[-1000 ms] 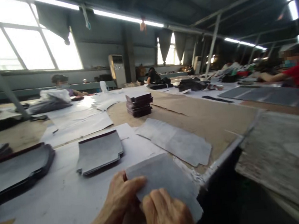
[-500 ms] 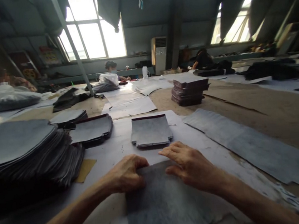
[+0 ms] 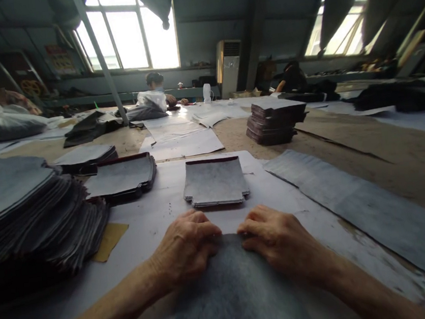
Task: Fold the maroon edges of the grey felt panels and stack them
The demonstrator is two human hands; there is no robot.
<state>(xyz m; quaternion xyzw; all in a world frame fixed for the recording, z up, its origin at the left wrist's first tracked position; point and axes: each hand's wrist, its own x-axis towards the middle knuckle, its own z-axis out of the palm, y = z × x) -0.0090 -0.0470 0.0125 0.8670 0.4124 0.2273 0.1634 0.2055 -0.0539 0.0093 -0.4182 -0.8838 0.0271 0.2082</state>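
We've left hand and right hand fingers pinching 1 grey panel, toward near edge of bench. 1 notched stack beyond. 1 poster, text unreadable.

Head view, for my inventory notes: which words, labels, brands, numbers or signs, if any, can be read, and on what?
No text can be read.
Wall poster: too blurred to read.
Tall white unit: any marks are too small to read.
Grey sheet at the front: no lettering visible.
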